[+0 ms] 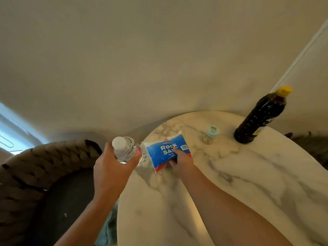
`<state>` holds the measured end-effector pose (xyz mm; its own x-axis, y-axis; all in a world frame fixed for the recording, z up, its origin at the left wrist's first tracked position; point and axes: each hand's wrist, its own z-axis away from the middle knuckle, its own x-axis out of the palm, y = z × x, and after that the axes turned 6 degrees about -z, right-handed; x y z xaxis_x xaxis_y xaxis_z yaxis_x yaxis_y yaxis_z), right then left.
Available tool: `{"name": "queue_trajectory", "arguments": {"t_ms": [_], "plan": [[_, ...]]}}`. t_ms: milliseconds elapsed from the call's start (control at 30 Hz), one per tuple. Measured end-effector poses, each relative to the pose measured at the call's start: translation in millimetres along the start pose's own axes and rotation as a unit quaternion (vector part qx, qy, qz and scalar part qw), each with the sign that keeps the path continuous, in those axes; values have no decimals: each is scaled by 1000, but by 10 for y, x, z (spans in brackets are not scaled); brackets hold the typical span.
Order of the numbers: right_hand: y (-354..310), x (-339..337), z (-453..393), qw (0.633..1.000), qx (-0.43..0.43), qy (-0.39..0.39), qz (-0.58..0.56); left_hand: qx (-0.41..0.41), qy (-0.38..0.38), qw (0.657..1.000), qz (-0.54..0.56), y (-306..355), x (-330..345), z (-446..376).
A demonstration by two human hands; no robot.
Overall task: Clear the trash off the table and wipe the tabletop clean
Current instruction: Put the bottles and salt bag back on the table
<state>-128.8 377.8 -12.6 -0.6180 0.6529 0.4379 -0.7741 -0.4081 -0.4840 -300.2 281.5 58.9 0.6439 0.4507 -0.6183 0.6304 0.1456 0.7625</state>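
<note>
Left hand [111,170] grasps clear white-capped plastic bottle [125,149], right hand [182,159] pinches blue rock-salt packet [167,150] near marble table's [248,183] left edge — thumb-and-fingers grip may slip, dropping the packet.

Both forearms bare, no sleeves; hands [113,167] ungloved, ringless.

Domestic setting, likely a dining corner. Round marble-look table [230,183] against a plain wall carries a dark sauce bottle [260,116] and a salt bag [167,150]. A woven chair [35,166] stands beside.
</note>
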Motion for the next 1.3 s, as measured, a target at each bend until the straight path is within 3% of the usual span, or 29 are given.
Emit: {"name": "queue_trajectory", "arguments": {"t_ms": [67,200,300,433,600,833,1300], "plan": [[-86,-66,-90,999,37,-27,14,15,-26,999,-16,156,215,33],[-347,-376,-178,983,57,-63,164,57,-77,995,-36,627,645,47],[-759,-782,-253,969,-10,-68,238,95,-112,989,-21,1097,1061,20],[-1496,-1355,-244,945,-107,21,307,179,-136,970,-97,1706,1843,-70],[-2127,-1863,-320,866,-217,56,447,207,-164,948,-179,2078,2720,-105],[-2638,-2083,-437,840,-261,19,475,210,-156,938,-226,2111,3336,-154],[-2653,-2152,-713,829,-234,-10,507,186,-149,936,-258,2146,3427,-221]]}}
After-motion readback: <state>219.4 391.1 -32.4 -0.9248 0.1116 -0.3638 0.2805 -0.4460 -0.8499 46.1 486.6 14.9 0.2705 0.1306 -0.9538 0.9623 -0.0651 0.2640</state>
